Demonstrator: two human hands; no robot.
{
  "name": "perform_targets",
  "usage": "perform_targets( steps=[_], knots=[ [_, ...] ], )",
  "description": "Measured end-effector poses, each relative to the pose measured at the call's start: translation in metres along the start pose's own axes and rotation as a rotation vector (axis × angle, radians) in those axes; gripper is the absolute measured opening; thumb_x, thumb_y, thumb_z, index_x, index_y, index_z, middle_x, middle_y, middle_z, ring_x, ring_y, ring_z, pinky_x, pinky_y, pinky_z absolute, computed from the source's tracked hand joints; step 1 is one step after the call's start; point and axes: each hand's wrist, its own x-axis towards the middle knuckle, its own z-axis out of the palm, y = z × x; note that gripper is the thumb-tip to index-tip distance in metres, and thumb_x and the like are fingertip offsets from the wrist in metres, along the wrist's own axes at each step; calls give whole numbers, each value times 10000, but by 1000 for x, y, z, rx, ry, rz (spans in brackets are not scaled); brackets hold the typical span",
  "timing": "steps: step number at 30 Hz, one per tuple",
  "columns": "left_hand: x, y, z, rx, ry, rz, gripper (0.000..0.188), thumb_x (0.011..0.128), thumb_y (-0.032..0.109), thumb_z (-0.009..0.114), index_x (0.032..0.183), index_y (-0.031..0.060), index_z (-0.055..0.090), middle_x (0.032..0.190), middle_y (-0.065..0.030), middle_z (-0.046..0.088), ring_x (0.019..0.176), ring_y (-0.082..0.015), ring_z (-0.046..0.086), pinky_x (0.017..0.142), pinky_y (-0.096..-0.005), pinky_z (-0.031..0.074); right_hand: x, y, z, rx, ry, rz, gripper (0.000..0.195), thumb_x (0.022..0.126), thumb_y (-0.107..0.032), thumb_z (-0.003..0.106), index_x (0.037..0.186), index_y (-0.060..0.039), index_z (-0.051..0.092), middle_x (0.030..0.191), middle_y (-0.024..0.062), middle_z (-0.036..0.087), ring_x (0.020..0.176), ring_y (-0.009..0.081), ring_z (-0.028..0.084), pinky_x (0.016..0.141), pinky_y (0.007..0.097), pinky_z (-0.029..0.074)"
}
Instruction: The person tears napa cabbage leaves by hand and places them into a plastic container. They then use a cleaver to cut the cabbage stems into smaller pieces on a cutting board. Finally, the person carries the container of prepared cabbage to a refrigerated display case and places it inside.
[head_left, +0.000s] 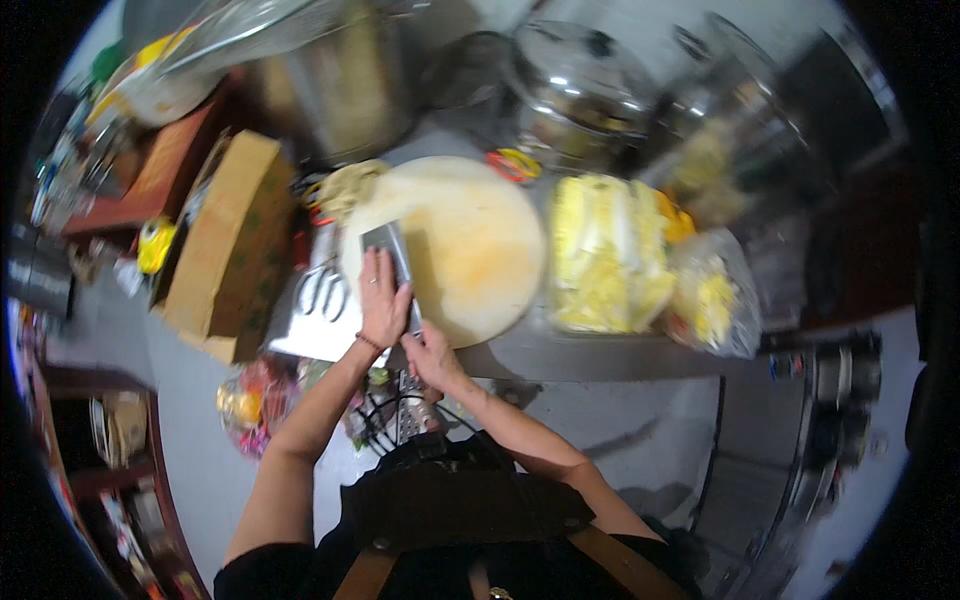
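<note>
My right hand grips the handle of a cleaver over the left side of a round, pale cutting board. My left hand lies along the blade with its fingers stretched out, covering much of the metal. Whether it presses on the blade or only rests there I cannot tell. Yellowish stains mark the middle of the board. To the right, a tray holds cut napa cabbage. A pair of scissors lies just left of my left hand.
A crumpled cloth touches the board's upper left edge. Left of it stands a cardboard box. Behind are a large pot and a glass-lidded steel pot. A clear plastic bag sits beside the cabbage.
</note>
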Motion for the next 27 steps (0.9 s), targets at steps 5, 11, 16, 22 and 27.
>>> perform_targets(
  steps=[5, 11, 16, 22, 27],
  knots=[
    [42, 157, 24, -212, -86, 280, 613, 748, 194, 518, 1296, 12, 310, 1352, -299, 141, 1233, -453, 180, 1013, -471, 185, -80, -60, -103, -7, 327, -89, 156, 825, -134, 521, 833, 1, 443, 528, 44, 475, 435, 106, 461, 386, 273, 360],
    [66, 348, 117, -448, -264, 685, 726, 762, 418, 548, 1323, 46, 276, 1360, -289, 137, 1253, -442, 162, 1020, -492, 140, -172, -99, -251, 3, 760, -134, 114, 810, -55, 502, 902, 0, 464, 551, 19, 490, 428, 93, 464, 381, 254, 367],
    [79, 447, 204, -501, -313, 785, 743, 802, 485, 459, 1309, -17, 251, 1371, -282, 121, 1282, -407, 123, 1017, -507, 116, -218, -112, -350, 14, 899, -141, 75, 801, -27, 472, 868, 2, 456, 578, 32, 484, 408, 101, 456, 371, 257, 362],
    [88, 464, 261, -181, -322, 593, 500, 815, 340, 465, 1142, -38, 479, 1310, -244, 288, 1246, -343, 249, 1020, -475, 176, -260, -104, -404, 39, 1014, -162, 66, 824, -51, 475, 876, -15, 454, 565, 11, 454, 415, 86, 439, 382, 239, 348],
    [92, 469, 265, 116, -433, 820, 447, 739, 151, 503, 1163, 16, 466, 1173, -153, 463, 1144, -266, 425, 997, -494, 252, -265, -100, -429, 54, 1067, -162, 88, 846, -89, 484, 878, -16, 446, 571, 10, 444, 427, 82, 431, 392, 234, 348]
  ],
)
